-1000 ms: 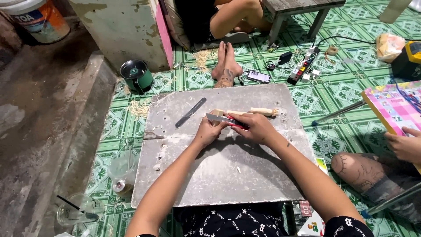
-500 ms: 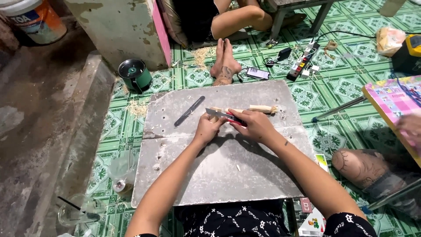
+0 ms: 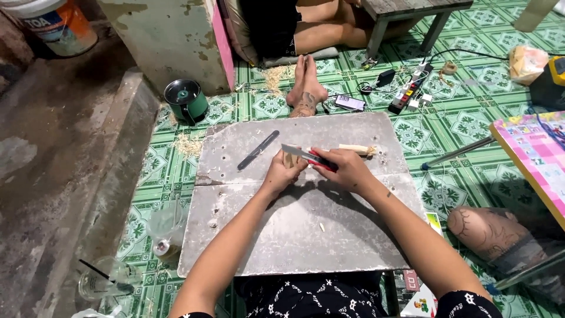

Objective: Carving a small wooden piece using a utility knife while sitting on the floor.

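Head view of 2 bare hands meeting over a grey work board (image 3: pixel 294 235) laid on green patterned floor tiles (image 3: pixel 471 129). The right hand (image 3: pixel 347 168) is curled tight around the red handle of a knife (image 3: pixel 309 156), its blade pointing left toward the left hand (image 3: pixel 282 174). The left hand is closed, fingers folded around the near end of a pale wooden stick (image 3: pixel 356 149) that lies across the board and juts out to the right past the right hand; how much of the stick sits inside the fist is hidden. A dark flat blade-like tool (image 3: pixel 258 150) lies apart on the board, left of the hands, and small pale chips are scattered over the surface. Off the board: a green round tin with a dark lid (image 3: pixel 185 100) at the upper left, a white bucket with an orange and blue label (image 3: pixel 56 23) in the far left corner, a pink panel with many coloured squares (image 3: pixel 538 153) at the right edge, a yellow and black box (image 3: pixel 550 79) beyond it, and a small colourful carton (image 3: pixel 421 303) near the person's right knee. Another person's bare feet (image 3: pixel 306 91) rest just past the board
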